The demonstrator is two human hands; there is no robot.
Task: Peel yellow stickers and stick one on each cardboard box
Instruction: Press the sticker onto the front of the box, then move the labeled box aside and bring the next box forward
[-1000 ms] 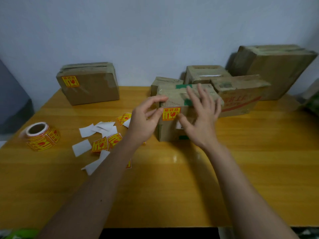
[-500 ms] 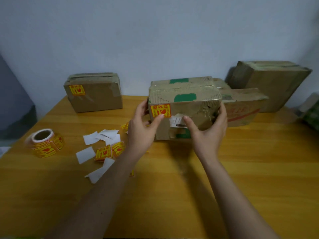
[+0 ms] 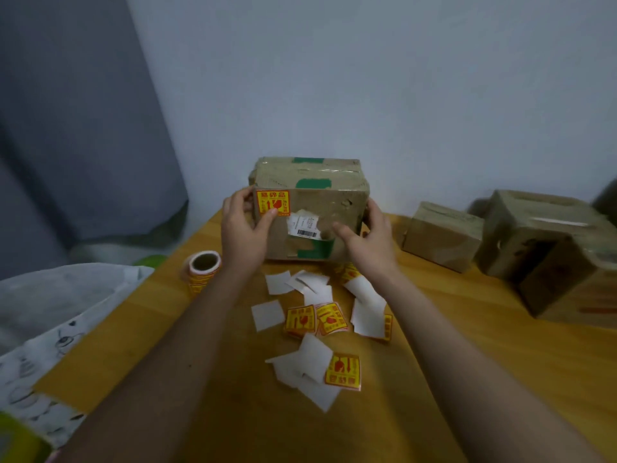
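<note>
Holding: both hands clamp one box, off the surface (image 3: pixel 467 362)
Surface: wooden, unlabelled boxes (image 3: pixel 442 235) well apart at right
Carried box (image 3: pixel 310 208): taped cardboard, yellow sticker (image 3: pixel 272 202) on its near face, top left
Left hand (image 3: pixel 245 235): wrapped round the left edge, thumb tip on the sticker
Right hand (image 3: pixel 370 238): wrapped round the right edge, thumb on the front
Loose stickers (image 3: pixel 315 319): scattered with white backings below, roll (image 3: pixel 203 267) beside
Risk: slick tape, sides-only hold; the box could slip onto the pile

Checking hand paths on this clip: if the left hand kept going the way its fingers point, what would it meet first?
The left hand is already on the cardboard box, thumb on its yellow sticker; beyond that box looks like bare wall, depth unclear.
</note>
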